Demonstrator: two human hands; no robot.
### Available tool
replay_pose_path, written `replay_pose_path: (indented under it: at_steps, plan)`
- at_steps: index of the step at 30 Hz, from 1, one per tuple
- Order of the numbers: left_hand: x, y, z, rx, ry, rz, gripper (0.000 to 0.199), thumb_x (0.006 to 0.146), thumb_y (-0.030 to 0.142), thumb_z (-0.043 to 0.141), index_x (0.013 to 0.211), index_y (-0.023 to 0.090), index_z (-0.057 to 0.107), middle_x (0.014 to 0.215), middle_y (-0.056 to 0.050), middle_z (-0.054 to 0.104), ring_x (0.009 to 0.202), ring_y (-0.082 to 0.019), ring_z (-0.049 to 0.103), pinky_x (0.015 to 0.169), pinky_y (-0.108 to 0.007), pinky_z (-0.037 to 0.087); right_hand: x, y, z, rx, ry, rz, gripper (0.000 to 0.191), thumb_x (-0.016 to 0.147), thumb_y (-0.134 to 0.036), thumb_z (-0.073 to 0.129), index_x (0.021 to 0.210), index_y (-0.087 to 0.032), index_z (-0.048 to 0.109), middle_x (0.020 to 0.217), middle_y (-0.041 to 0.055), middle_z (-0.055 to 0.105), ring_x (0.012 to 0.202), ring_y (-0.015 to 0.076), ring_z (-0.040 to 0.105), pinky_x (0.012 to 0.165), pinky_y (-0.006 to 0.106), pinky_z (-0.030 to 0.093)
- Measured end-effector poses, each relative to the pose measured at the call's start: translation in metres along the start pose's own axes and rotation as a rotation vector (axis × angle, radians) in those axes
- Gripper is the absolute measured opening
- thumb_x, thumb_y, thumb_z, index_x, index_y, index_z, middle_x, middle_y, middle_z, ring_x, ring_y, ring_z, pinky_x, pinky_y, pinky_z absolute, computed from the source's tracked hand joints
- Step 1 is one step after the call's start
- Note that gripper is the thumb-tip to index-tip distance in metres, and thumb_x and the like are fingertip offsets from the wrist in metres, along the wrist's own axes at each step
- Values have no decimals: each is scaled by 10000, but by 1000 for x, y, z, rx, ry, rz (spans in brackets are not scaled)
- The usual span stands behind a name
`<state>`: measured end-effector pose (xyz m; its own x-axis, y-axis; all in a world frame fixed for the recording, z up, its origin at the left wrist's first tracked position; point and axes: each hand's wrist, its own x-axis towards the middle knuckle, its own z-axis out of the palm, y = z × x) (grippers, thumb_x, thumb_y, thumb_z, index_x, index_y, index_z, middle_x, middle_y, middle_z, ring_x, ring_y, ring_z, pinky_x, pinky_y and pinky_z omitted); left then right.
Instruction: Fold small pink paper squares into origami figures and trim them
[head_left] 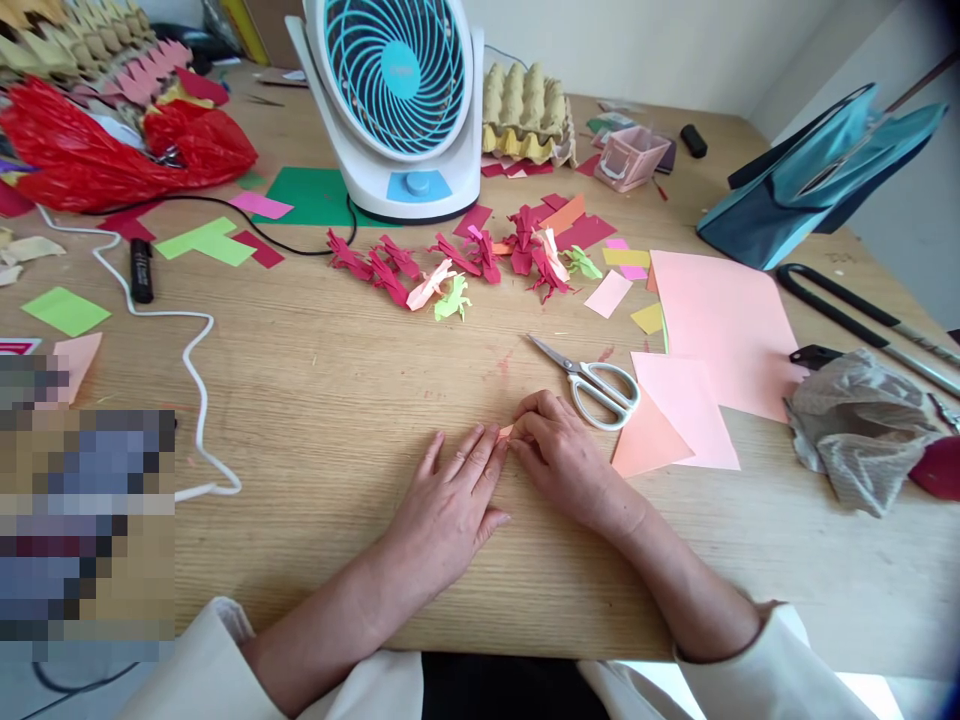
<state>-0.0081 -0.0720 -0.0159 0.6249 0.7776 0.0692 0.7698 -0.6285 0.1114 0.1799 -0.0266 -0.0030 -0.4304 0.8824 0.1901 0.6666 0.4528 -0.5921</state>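
Observation:
A small orange paper piece (505, 433) lies on the table, mostly hidden between my hands. My left hand (456, 495) rests flat with its fingers spread, fingertips at the paper's left side. The fingers of my right hand (559, 450) are bent together and pinch the paper's right end. White-handled scissors (592, 385) lie just beyond my right hand, tips pointing up and left. To the right, an orange sheet (649, 440) partly overlaps a pink sheet (701, 410). Folded red paper figures (390, 275) stand in a row farther back, with light green and pale pink ones among them.
At the back stands a white and blue fan (409, 185). Behind it are egg cartons (529, 110) and a pink basket (631, 160). A blue bag (810, 185) and a clear plastic bag (855, 430) are on the right. A white cord (196, 370) winds along the left.

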Motion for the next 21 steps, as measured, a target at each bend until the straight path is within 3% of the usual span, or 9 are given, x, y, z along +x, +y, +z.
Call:
replay_pose_path:
  at_steps: [7, 13, 21]
  plan:
    - [-1, 1, 0, 28, -3, -5, 580, 991, 425, 382, 1477, 109, 350, 1551, -113, 361, 1433, -272, 320, 1149, -525, 277, 0, 2, 11, -53, 47, 85, 140, 878, -72, 478, 797, -185, 496, 938, 96, 520, 860, 216, 513, 808, 383, 475]
    - [0, 1, -1, 41, -1, 3, 601, 977, 426, 424, 1486, 118, 336, 1554, -112, 358, 1431, -271, 325, 1144, -509, 297, 2, 8, 0, 66, 3, 93, 185, 859, -22, 450, 817, -190, 514, 910, 66, 528, 817, 180, 534, 751, 324, 465]
    - [2, 5, -3, 36, -29, -48, 608, 970, 457, 430, 1481, 137, 351, 1548, -93, 376, 1407, -279, 355, 1121, -526, 321, -1, 6, -1, 109, -3, 75, 104, 858, -89, 558, 849, -188, 529, 937, 57, 528, 858, 179, 537, 779, 317, 461]
